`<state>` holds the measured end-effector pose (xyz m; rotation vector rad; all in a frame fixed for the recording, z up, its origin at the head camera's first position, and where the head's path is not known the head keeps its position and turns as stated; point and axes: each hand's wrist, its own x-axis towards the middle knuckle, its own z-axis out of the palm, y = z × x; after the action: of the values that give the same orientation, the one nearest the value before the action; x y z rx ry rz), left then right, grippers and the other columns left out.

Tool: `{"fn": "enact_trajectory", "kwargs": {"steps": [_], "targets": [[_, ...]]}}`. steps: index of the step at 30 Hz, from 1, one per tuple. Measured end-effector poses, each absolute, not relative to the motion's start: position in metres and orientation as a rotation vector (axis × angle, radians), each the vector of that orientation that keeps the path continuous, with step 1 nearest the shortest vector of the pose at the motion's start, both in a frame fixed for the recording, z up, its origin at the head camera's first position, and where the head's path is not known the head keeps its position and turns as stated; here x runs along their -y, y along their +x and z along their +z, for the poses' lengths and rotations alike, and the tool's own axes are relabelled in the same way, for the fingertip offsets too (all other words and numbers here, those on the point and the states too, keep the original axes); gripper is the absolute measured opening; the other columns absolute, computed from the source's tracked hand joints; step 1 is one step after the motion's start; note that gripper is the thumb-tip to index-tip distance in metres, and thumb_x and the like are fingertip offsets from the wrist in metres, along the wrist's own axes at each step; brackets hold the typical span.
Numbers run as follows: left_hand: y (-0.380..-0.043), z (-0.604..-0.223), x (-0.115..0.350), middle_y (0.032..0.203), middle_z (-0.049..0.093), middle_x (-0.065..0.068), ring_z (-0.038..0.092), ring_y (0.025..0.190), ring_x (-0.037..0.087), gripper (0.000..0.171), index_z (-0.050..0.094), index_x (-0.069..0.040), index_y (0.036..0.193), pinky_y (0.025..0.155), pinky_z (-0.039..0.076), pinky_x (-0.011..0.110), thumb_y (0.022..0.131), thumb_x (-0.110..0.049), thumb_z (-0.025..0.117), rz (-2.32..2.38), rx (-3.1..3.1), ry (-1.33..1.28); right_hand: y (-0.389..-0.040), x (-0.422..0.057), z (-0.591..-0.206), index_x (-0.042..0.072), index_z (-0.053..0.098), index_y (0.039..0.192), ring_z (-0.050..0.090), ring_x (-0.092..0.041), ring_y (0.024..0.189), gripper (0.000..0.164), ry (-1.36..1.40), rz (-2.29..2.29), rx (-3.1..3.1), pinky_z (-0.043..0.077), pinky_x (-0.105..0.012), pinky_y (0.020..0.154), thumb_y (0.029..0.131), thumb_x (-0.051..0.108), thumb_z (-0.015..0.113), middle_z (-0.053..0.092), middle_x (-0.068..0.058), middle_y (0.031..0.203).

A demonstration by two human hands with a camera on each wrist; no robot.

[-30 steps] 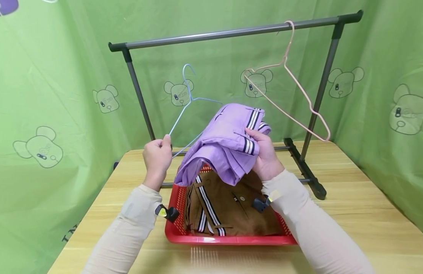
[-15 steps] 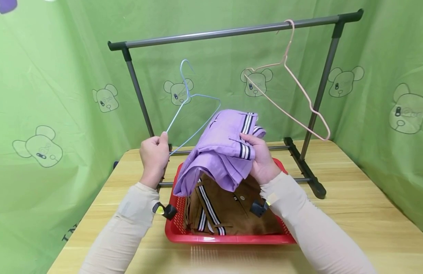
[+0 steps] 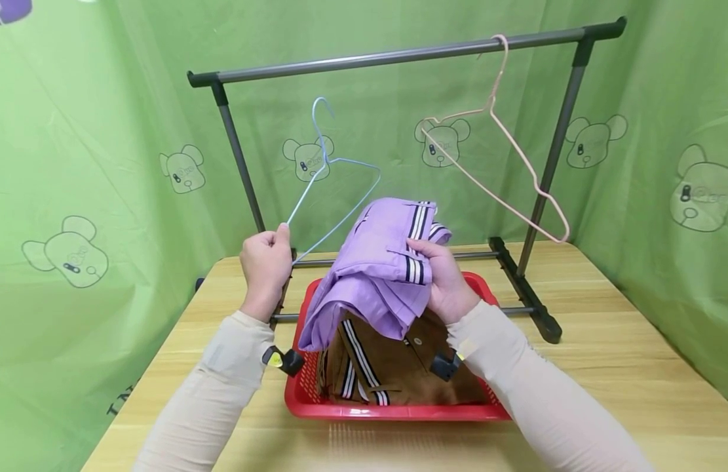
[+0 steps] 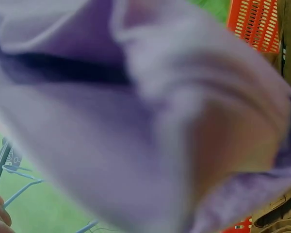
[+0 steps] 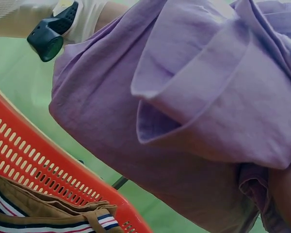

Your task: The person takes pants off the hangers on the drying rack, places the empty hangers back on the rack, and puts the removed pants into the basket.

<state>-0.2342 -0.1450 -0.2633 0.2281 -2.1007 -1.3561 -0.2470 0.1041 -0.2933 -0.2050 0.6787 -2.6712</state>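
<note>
My left hand (image 3: pixel 266 267) grips a light blue wire hanger (image 3: pixel 325 158) by one side, its hook pointing up. Purple pants (image 3: pixel 372 252), folded over, hang from my right hand (image 3: pixel 450 283); the thumb lies on top of their striped waistband, and the other fingers are hidden behind the cloth. The pants are close to the hanger's lower bar but not threaded through it. In the left wrist view the purple pants (image 4: pixel 82 126) blur across most of the picture, with the hanger (image 4: pixel 24 191) at lower left. Purple cloth (image 5: pixel 184 150) also fills much of the right wrist view.
Below the pants stands a red basket (image 3: pixel 364 412) holding brown pants (image 3: pixel 446 387) with striped trim. Behind it, a grey metal rack (image 3: pixel 352 63) stands on the wooden table (image 3: pixel 623 393). A pink hanger (image 3: pixel 491 101) hangs at the rack's right. Green curtains enclose the table.
My right hand has brought the purple pants down and a little to the left. The blue hanger has risen slightly in my left hand, and more of its lower bar shows.
</note>
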Motion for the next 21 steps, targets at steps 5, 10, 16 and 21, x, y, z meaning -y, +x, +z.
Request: {"fn": "enact_trajectory", "kwargs": {"steps": [5, 10, 16, 21], "targets": [[-0.235, -0.261, 0.145, 0.052, 0.05, 0.001, 0.049, 0.06, 0.021, 0.049, 0.051, -0.015, 0.049, 0.058, 0.038, 0.032, 0.095, -0.028, 0.06, -1.372, 2.102, 0.23, -0.246, -0.102, -0.296, 0.002, 0.037, 0.122, 0.067, -0.025, 0.095, 0.027, -0.188, -2.659, -0.711, 0.055, -0.035, 0.083, 0.097, -0.001, 0.047, 0.063, -0.015, 0.104], [-0.236, -0.258, 0.146, 0.05, 0.046, -0.001, 0.046, 0.059, 0.021, 0.048, 0.05, -0.015, 0.05, 0.057, 0.037, 0.032, 0.095, -0.027, 0.059, -1.415, 2.094, 0.228, -0.245, -0.101, -0.297, 0.003, 0.038, 0.122, 0.067, -0.025, 0.094, 0.023, -0.149, -2.644, -0.712, 0.055, -0.036, 0.082, 0.099, 0.001, 0.041, 0.064, -0.015, 0.103], [-0.235, -0.252, 0.148, 0.05, 0.042, -0.002, 0.044, 0.059, 0.02, 0.048, 0.049, -0.014, 0.051, 0.055, 0.035, 0.031, 0.096, -0.028, 0.059, -1.46, 2.08, 0.215, -0.244, -0.102, -0.299, 0.003, 0.038, 0.123, 0.067, -0.026, 0.095, 0.027, -0.162, -2.637, -0.726, 0.055, -0.037, 0.082, 0.098, 0.001, 0.046, 0.065, -0.015, 0.104], [-0.234, -0.246, 0.146, 0.051, 0.042, -0.002, 0.043, 0.059, 0.02, 0.048, 0.048, -0.013, 0.053, 0.055, 0.035, 0.031, 0.097, -0.028, 0.058, -1.475, 2.089, 0.226, -0.244, -0.101, -0.3, 0.004, 0.038, 0.123, 0.067, -0.023, 0.095, 0.025, -0.182, -2.621, -0.8, 0.055, -0.034, 0.084, 0.099, 0.002, 0.044, 0.065, -0.012, 0.103]]}}
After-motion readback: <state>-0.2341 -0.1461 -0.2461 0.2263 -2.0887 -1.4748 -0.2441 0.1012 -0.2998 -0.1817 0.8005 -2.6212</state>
